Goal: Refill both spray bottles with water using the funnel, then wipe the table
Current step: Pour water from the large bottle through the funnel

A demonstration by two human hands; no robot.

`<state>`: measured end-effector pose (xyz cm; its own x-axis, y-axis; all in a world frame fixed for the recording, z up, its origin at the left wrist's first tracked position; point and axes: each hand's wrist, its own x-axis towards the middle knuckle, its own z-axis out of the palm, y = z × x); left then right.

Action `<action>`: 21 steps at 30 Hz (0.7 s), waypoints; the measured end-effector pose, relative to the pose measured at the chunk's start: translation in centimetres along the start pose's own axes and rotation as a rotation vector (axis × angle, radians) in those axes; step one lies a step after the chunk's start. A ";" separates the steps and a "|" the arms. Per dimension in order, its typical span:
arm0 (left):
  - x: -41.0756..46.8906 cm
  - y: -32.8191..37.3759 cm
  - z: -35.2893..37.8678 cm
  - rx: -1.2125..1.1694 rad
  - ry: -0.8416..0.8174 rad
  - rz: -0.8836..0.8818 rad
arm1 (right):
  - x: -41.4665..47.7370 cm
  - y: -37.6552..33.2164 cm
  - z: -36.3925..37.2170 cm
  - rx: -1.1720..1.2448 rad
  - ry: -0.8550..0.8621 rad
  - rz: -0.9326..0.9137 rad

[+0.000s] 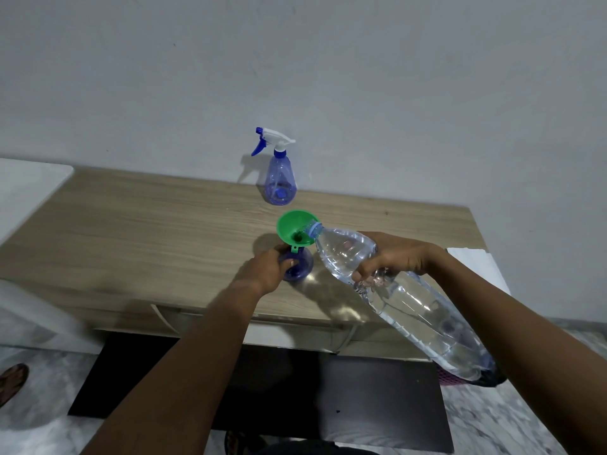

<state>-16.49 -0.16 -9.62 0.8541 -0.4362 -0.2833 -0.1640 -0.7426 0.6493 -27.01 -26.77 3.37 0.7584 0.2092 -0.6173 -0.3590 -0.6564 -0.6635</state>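
Note:
A green funnel (293, 227) sits in the neck of an open blue spray bottle (303, 267) on the wooden table (147, 231). My left hand (267, 269) grips that bottle's body. My right hand (392, 256) holds a large clear water bottle (410, 303), tilted with its mouth over the funnel's rim. A second blue spray bottle (280, 178), with its white and blue trigger head on, stands upright at the back by the wall.
A white cloth or paper (476, 261) lies at the table's right end. A white surface (26, 188) adjoins the table's left end. Under the table's front edge is a dark mat (377, 395) on the marble floor. A foot (13, 380) shows at far left.

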 end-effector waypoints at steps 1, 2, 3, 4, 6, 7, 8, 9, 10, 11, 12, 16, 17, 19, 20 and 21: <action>-0.1 0.1 0.0 0.001 0.006 0.001 | 0.0 0.0 0.0 0.005 0.006 0.000; -0.1 0.1 -0.1 0.001 0.010 -0.003 | -0.1 -0.1 0.0 0.010 0.018 -0.005; -0.1 0.1 -0.1 0.003 0.010 -0.005 | -0.2 -0.1 0.0 0.015 0.031 -0.016; -0.1 0.1 0.0 0.003 0.009 -0.003 | -0.2 -0.1 0.0 0.020 0.042 -0.022; -0.1 0.1 0.0 -0.004 0.009 0.002 | -0.3 -0.2 -0.1 0.030 0.051 -0.024; -0.1 0.1 0.0 -0.006 0.012 0.003 | -0.4 -0.2 -0.1 0.029 0.045 -0.025; 0.0 0.0 0.0 -0.007 0.015 0.002 | -0.4 -0.2 -0.1 0.022 0.035 -0.027; 0.0 -0.1 0.0 -0.006 0.018 0.001 | -0.4 -0.2 0.0 0.016 0.031 -0.031; 0.1 -0.1 0.0 -0.006 0.018 -0.001 | -0.5 -0.3 0.0 0.022 0.044 -0.042; 0.1 -0.2 0.1 -0.007 0.016 -0.004 | -0.5 -0.4 0.0 0.036 0.068 -0.057; 0.1 -0.2 0.1 -0.009 0.013 -0.006 | -0.6 -0.4 0.0 0.048 0.084 -0.070; -0.1 0.0 0.0 -0.001 0.011 0.000 | -0.7 -0.6 0.1 0.039 0.070 -0.070; -0.1 0.1 -0.1 0.002 0.011 0.003 | -0.7 -0.6 0.1 0.038 0.068 -0.067; -0.1 0.1 -0.1 0.002 0.012 0.002 | -0.8 -0.7 0.1 0.049 0.069 -0.069; -0.1 0.1 -0.1 0.002 0.011 0.002 | -0.8 -0.7 0.2 0.056 0.072 -0.074; -0.1 0.1 -0.1 0.003 0.012 0.000 | -0.9 -0.7 0.2 0.061 0.074 -0.076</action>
<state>-16.55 -0.13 -9.48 0.8598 -0.4302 -0.2749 -0.1654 -0.7442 0.6472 -27.53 -26.33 4.33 0.8218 0.2016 -0.5330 -0.3294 -0.5952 -0.7330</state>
